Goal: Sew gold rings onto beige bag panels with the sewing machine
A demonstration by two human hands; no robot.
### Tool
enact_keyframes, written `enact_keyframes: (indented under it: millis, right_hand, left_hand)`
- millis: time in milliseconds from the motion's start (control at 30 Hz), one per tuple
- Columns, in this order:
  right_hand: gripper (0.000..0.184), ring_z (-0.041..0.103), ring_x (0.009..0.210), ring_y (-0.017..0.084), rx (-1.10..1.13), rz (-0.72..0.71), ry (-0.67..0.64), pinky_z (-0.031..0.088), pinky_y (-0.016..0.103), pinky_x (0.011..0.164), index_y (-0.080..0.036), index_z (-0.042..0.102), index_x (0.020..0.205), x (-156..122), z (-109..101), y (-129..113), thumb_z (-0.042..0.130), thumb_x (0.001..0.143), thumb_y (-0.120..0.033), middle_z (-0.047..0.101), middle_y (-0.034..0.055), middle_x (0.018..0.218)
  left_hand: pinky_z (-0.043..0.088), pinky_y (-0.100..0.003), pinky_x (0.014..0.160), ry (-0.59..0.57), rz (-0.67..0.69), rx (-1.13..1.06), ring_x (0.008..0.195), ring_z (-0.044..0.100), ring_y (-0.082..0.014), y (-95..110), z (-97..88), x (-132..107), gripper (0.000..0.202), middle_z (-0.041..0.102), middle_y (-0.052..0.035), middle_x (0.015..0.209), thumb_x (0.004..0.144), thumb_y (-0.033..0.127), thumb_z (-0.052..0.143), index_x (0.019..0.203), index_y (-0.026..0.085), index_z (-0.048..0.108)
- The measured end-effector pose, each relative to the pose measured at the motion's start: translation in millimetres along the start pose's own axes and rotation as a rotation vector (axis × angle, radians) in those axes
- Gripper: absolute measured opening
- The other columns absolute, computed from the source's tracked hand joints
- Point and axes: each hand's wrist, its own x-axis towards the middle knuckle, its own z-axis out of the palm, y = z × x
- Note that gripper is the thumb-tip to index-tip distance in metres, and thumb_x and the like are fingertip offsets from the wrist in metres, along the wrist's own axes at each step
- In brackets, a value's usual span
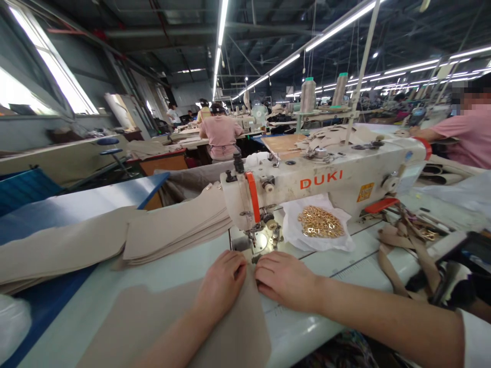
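Note:
A large beige fabric panel (241, 327) lies on the pale green sewing table (153, 276), its upper end close to the needle area of a white sewing machine (284, 184). My left hand (224, 278) rests on this panel with its fingers curled and pressed together at the edge. Right of it, my right hand (286, 281) is closed just in front of the presser foot (253, 240); whatever its fingertips pinch is hidden. Behind that hand, small gold-coloured metal rings (322, 222) are heaped on a white sheet (289, 222) on the machine bed.
Stacked beige panels (176, 225) lie left of the machine, with more panels (65, 240) farther left over a blue surface (23, 225). Beige straps (399, 240) hang at the right. Thread cones (308, 96) stand behind. Other people (221, 128) sit at machines beyond.

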Motion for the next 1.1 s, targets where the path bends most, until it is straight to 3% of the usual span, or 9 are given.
enact_keyframes:
  millis: [333, 1100]
  right_hand:
    - [0.015, 0.054, 0.101, 0.02, 0.114, 0.023, 0.004, 0.039, 0.032, 0.098, -0.014, 0.06, 0.099, 6.4, 6.8, 1.2, 0.052, 0.089, -0.022, 0.064, 0.0079, 0.1]
    - [0.017, 0.055, 0.091, 0.018, -0.009, -0.086, 0.017, 0.043, 0.032, 0.088, -0.016, 0.062, 0.094, 0.7, 13.0, 0.9, 0.047, 0.094, -0.021, 0.066, 0.0047, 0.093]
  left_hand:
    - [0.05, -0.029, 0.067, 0.046, 0.003, -0.028, 0.073, 0.06, -0.0175, -0.7, 2.1, -1.9, 0.017, 0.064, -0.0019, 0.074, 0.083, 0.01, 0.048, 0.073, 0.02, 0.057]
    - [0.052, -0.031, 0.067, 0.029, 0.05, 0.066, 0.073, 0.062, -0.0186, -2.5, 1.6, -0.9, 0.016, 0.067, -0.0031, 0.076, 0.083, 0.009, 0.049, 0.075, 0.018, 0.059]
